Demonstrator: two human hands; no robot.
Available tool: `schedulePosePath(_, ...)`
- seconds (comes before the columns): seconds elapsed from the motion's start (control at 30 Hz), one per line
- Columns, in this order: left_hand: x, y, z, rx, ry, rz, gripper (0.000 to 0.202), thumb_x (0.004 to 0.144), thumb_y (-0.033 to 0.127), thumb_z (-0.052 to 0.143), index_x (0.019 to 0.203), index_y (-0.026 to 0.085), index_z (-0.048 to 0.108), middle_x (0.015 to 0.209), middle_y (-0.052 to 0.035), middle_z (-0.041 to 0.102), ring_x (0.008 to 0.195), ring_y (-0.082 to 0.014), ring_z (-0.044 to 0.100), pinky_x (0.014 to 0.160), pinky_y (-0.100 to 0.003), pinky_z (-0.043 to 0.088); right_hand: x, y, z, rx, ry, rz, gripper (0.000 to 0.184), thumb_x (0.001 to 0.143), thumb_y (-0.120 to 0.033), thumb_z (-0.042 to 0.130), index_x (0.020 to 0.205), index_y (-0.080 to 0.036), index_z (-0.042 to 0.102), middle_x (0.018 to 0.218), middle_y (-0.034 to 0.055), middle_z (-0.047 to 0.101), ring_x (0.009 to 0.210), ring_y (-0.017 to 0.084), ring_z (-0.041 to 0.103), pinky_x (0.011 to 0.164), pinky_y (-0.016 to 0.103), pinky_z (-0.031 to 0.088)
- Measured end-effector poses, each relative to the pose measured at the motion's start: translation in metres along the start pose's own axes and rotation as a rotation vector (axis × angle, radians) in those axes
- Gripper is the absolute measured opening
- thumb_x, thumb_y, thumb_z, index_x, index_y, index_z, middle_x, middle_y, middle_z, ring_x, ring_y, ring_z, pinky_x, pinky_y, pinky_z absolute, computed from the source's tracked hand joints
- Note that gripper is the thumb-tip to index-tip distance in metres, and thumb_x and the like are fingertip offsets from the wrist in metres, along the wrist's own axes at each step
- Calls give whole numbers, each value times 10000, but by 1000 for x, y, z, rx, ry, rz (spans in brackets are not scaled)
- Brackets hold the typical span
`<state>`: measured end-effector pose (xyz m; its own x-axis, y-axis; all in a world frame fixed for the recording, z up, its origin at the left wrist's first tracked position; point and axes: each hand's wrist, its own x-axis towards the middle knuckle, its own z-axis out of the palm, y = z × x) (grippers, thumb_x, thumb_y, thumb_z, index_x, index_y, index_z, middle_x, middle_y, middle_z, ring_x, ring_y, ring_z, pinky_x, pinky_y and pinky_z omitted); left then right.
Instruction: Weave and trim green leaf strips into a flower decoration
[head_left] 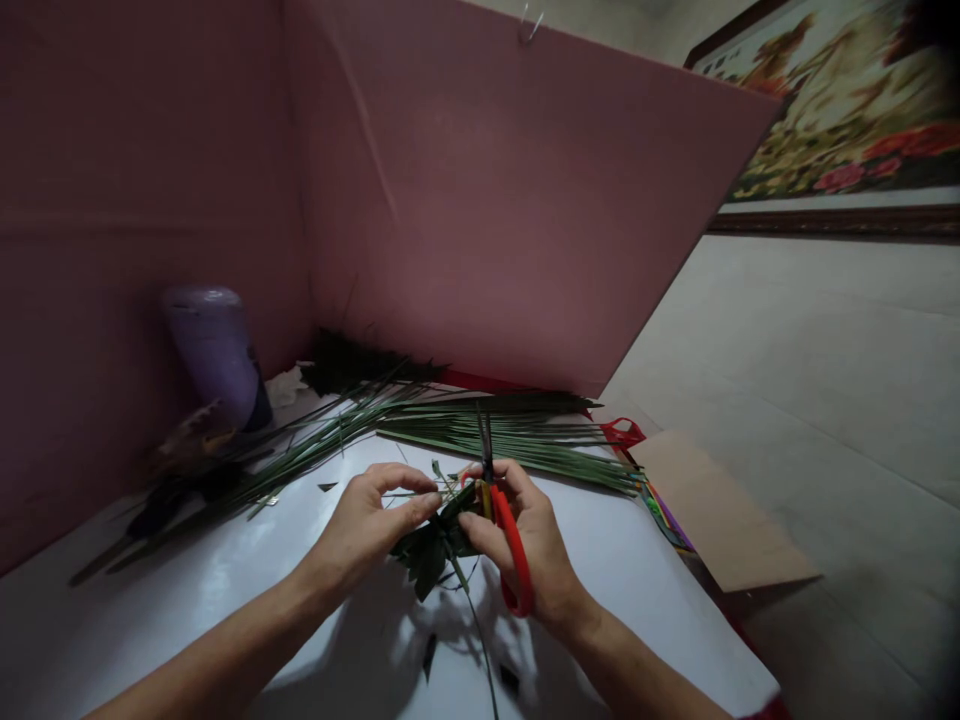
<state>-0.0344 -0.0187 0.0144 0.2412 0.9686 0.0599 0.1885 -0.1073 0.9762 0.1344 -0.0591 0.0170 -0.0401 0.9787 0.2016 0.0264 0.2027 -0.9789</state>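
Here, the left hand [367, 525] pinches a dark green leaf piece [435, 545] on a white table [225, 600]; the right hand [536, 545] grips red-handled scissors [504, 525], also touching it.

White table [187, 600] open at left; leaf strips [510, 435] (and pink wall [487, 200]) block beyond.

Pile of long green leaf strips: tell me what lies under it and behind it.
Under the pile shows the white table; behind it, a dark leafy bunch against the pink board. Whatever the strips cover cannot be seen.
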Motion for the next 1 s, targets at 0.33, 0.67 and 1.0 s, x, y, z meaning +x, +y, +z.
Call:
schedulePosePath(0.33,2,-3,-1,-313,-151,-148,138,620,251,717,708,147,695,659,-19,636,601,-118,505,589,-242,363,0,2,-8,162,34,110,345,660,-200,675,939,-200,472,774,-10,588,637,130,544,565,238,435)
schedulePosePath(0.67,3,-7,3,-214,-127,-34,58,647,216,678,635,160,668,632,-9,588,604,-131,505,594,-264,382,0,11,-9,320,-26,185,347,662,-208,643,990,-172,534,825,29,618,748,198,580,648,295,458)
schedulePosePath(1.0,4,-6,0,-202,-133,98,115,708,253,666,784,175,703,839,-56,649,822,-194,561,726,-296,409,-1,20,-6,379,38,155,306,698,-199,614,994,-176,538,831,32,614,758,199,581,662,296,447)
